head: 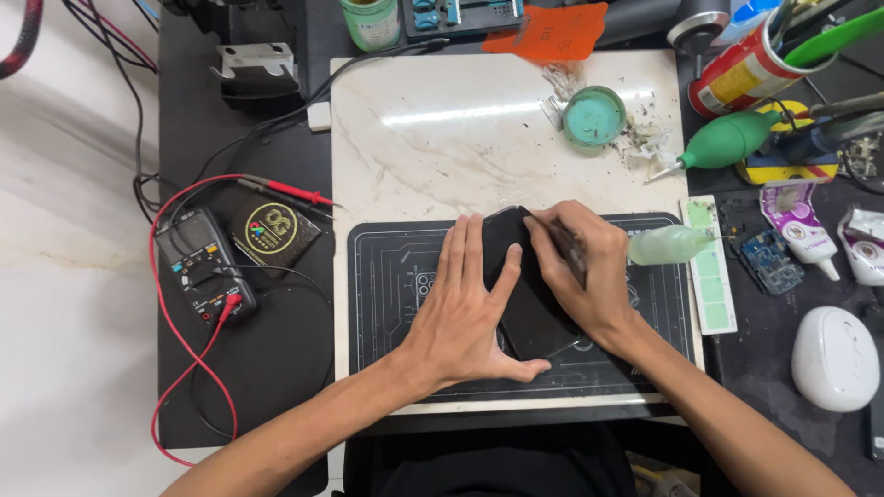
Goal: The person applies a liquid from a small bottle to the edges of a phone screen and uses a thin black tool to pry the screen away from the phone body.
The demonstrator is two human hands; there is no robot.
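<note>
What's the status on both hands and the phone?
Left hand flat, pinning black phone to mat. Right hand works thin tool at its top edge. Nothing in the way.

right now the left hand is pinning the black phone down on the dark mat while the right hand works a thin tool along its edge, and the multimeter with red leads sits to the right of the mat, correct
Not quite. The multimeter sits to the left of the dark mat, not the right, as the head view shows. The rest holds: the left hand pins the black phone while the right hand works a thin tool along its edge.

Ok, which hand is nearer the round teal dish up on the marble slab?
Right. The right hand works a thin tool on the black phone just below and left of the round teal dish; the left hand presses the phone farther left and lower.
</note>
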